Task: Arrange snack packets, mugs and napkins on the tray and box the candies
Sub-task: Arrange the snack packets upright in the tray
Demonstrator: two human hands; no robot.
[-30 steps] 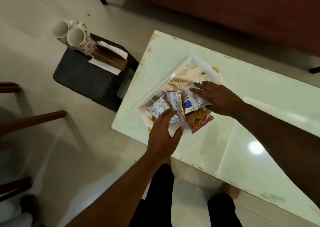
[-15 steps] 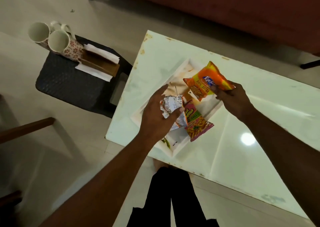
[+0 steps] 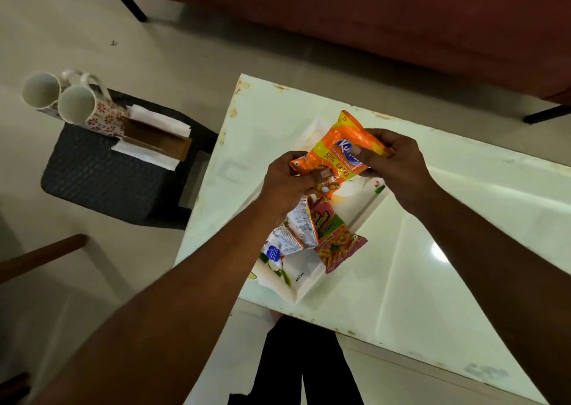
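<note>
Though thumbs half-hide its brand, left hand [image 3: 287, 182] and right hand [image 3: 394, 160] pinch the orange packet [image 3: 335, 149], "50% EXTRA", above the tray [image 3: 304, 285].

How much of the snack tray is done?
Started only. Done: pink packet and white packets lie on the tray. In hand: left hand and right hand grip the orange packet above it. Left: mugs and napkins sit on the stool; no candies in view.

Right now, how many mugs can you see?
2. One mug sits on the dark stool, at its far-left corner; the second mug is right beside it, next to the napkins. Neither is on the tray. No others visible.
</note>
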